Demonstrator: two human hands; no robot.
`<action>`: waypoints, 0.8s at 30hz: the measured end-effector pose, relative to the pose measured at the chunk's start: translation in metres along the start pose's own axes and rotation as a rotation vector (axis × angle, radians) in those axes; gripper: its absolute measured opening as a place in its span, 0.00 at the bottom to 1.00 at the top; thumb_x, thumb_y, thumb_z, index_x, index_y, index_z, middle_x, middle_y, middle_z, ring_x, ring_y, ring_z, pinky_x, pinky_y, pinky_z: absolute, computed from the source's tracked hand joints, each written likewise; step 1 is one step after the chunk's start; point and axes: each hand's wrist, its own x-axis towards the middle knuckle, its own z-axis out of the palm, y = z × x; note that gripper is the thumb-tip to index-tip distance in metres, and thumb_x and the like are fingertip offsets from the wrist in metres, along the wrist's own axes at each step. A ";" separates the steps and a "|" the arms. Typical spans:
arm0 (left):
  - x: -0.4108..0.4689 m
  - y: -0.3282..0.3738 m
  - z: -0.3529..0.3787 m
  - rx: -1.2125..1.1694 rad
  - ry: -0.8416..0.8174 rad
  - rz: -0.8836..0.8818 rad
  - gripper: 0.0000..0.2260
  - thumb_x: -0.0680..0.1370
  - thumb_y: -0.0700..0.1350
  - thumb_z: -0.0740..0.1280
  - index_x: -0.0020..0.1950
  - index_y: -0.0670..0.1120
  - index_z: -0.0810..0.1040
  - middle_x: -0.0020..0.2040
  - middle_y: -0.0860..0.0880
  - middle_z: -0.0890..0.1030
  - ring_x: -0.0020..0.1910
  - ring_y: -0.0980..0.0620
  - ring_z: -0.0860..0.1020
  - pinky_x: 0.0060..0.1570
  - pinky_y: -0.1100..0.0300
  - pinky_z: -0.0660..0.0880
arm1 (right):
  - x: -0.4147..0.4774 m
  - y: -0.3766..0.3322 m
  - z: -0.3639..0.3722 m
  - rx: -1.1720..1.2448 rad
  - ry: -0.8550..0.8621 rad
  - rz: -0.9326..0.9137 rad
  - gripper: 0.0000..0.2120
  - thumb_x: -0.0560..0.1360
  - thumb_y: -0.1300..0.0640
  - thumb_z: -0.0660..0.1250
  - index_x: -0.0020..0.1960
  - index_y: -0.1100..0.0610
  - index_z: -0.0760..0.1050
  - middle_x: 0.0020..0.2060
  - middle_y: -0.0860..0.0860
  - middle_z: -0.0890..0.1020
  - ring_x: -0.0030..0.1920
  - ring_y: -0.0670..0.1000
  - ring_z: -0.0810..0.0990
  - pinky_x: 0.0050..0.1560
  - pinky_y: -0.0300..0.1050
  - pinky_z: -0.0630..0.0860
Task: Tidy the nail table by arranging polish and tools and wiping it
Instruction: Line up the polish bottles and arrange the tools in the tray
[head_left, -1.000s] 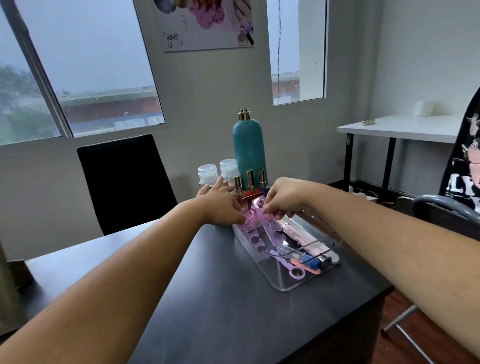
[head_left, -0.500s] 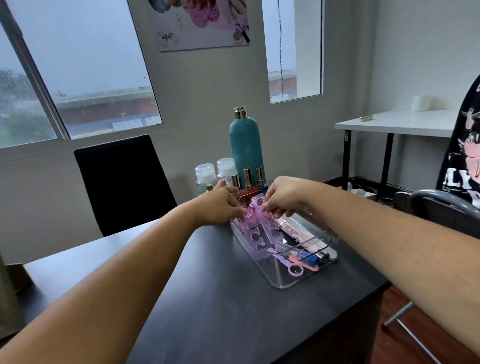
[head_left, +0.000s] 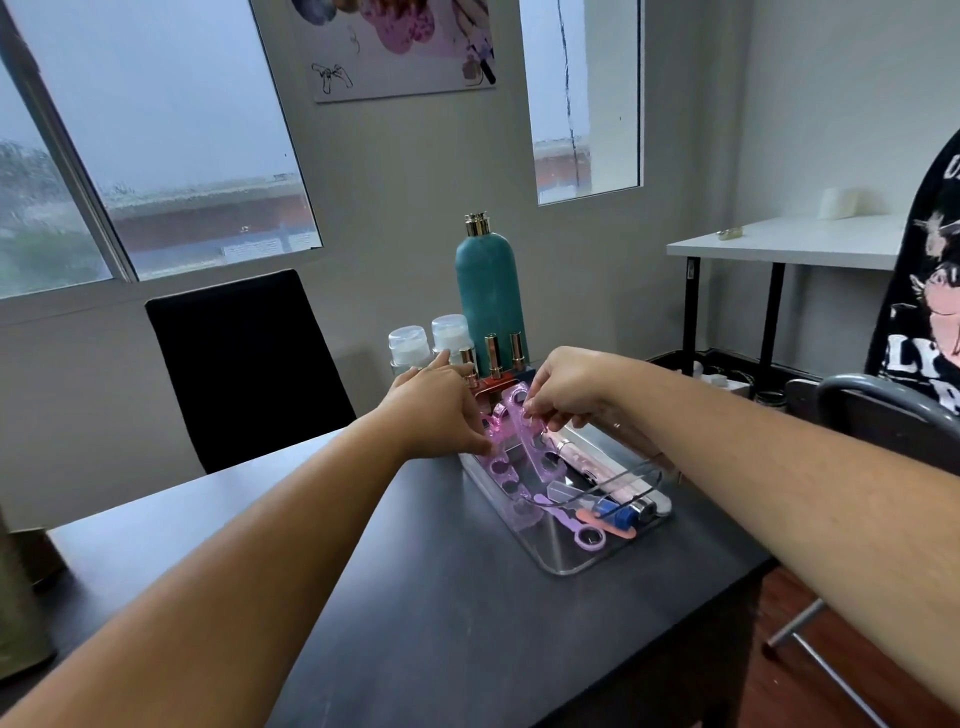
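Observation:
A clear plastic tray (head_left: 563, 560) sits on the black table (head_left: 415, 597) toward its right side. Two purple toe separators lie in its left half. My right hand (head_left: 563, 387) pinches the upper end of the right separator (head_left: 535, 447), tilted up out of the tray. My left hand (head_left: 441, 410) pinches the upper end of the left separator (head_left: 501, 475) at the tray's far left corner. A pink tool (head_left: 597, 467), a blue item (head_left: 621, 512), a peach file (head_left: 605, 521) and a purple ringed tool (head_left: 582, 530) lie in the tray's right part.
Behind the tray stand a tall teal bottle (head_left: 488, 291), two white-capped bottles (head_left: 431, 340) and gold-capped polishes (head_left: 491, 356) in a red holder. A black chair (head_left: 239, 364) faces the table's far side. A white side table (head_left: 789, 241) and a grey chair arm (head_left: 893, 410) are at the right.
Both hands stay at the tray's far end. The right separator has been lifted and tilted up by my right hand; the left hand has shifted slightly on the other one.

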 end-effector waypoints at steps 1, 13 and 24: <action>0.000 0.000 0.000 0.022 -0.013 0.009 0.12 0.70 0.60 0.69 0.47 0.55 0.84 0.76 0.52 0.59 0.77 0.48 0.46 0.71 0.44 0.51 | 0.000 0.000 0.000 0.000 0.004 -0.001 0.10 0.77 0.62 0.65 0.51 0.67 0.80 0.37 0.56 0.80 0.30 0.48 0.74 0.30 0.38 0.68; 0.001 0.000 0.002 0.005 0.027 0.037 0.07 0.70 0.54 0.71 0.45 0.56 0.84 0.75 0.53 0.62 0.77 0.49 0.48 0.71 0.44 0.52 | 0.005 -0.001 -0.004 -0.038 0.033 -0.024 0.08 0.77 0.62 0.65 0.49 0.65 0.80 0.33 0.54 0.80 0.29 0.48 0.75 0.29 0.38 0.69; -0.011 -0.002 0.000 -0.180 0.104 0.025 0.06 0.68 0.58 0.72 0.40 0.57 0.81 0.68 0.52 0.72 0.71 0.54 0.63 0.66 0.52 0.63 | 0.009 -0.011 -0.001 -0.088 -0.080 0.012 0.08 0.79 0.64 0.62 0.52 0.67 0.78 0.36 0.55 0.80 0.30 0.47 0.74 0.31 0.38 0.69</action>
